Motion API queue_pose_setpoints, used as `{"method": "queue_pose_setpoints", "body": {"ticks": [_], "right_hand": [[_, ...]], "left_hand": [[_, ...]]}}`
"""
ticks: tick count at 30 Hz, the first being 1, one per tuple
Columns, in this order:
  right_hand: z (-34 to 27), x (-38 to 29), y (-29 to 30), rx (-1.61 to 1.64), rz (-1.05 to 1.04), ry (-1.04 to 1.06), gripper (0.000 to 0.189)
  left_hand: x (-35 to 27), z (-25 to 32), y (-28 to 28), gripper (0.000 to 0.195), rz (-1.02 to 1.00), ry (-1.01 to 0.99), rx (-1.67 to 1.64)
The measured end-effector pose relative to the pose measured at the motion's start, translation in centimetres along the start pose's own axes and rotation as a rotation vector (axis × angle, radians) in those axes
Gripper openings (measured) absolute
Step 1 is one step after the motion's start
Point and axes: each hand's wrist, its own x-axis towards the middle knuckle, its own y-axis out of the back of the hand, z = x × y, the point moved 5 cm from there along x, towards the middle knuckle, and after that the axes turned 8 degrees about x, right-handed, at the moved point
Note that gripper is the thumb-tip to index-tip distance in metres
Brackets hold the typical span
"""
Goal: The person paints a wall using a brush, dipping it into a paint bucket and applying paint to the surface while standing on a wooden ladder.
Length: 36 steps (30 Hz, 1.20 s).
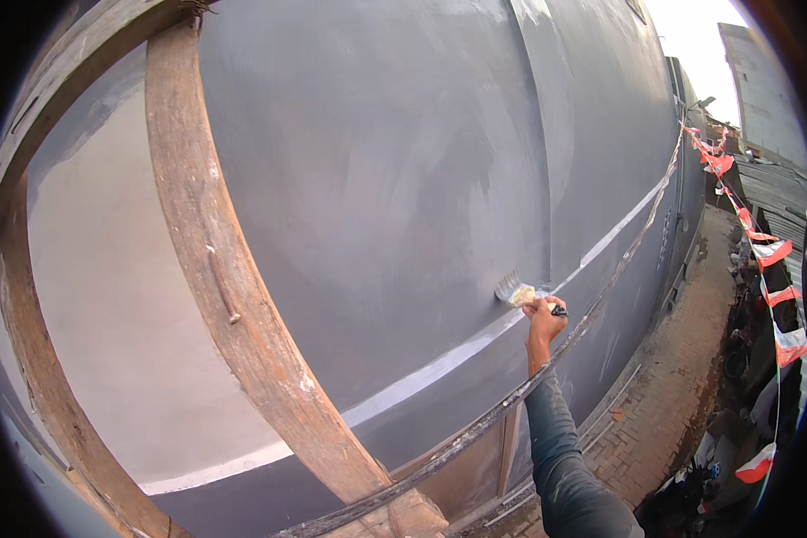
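Note:
My right hand (545,321) is closed around the handle of a wide paintbrush (515,293), its arm reaching up in a dark long sleeve. The brush is tilted, bristles up and to the left, at the grey-painted wall (376,202) just above a pale horizontal band (437,370). Whether the bristles touch the wall cannot be told for certain. A vertical edge in the wall runs down close to the right of the brush. Left of the nearer timber post, part of the wall is pale beige with grey brushed edges. My left hand is out of view.
A thick timber post (222,249) with a bent nail stands at the left, joined to an upper beam (60,87). A dark cable or pole (471,430) crosses in front, passing my forearm. Below right lies a brick-paved alley (672,363), with red-and-white flags (773,252) strung beside corrugated roofing.

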Motion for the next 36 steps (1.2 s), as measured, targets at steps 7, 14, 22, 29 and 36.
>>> {"method": "queue_pose_setpoints", "body": {"ticks": [7,14,22,29,36], "right_hand": [[-5.6,-5.6,-11.5,-0.333,-0.246,0.382,0.007],[-19.7,-13.5,-32.3,0.396,-0.722,0.278,0.009],[-25.3,-22.3,-37.8,0.285,-1.194,0.695,0.006],[-19.3,-32.1,-36.2,0.07,-1.415,1.289,0.01],[-7.6,-44.7,-19.8,-0.318,-2.17,1.324,0.021]], "left_hand": [[0.6,0.5,-0.9,0.049,-0.039,-0.056,0.009],[-1.3,1.5,-0.1,0.047,0.035,-0.022,-0.056],[-0.1,1.5,0.0,0.04,0.008,-0.158,-0.131],[-0.9,2.7,1.5,0.018,0.037,-0.064,-0.134],[-1.1,1.5,1.6,0.029,0.079,-0.065,-0.342]]}}
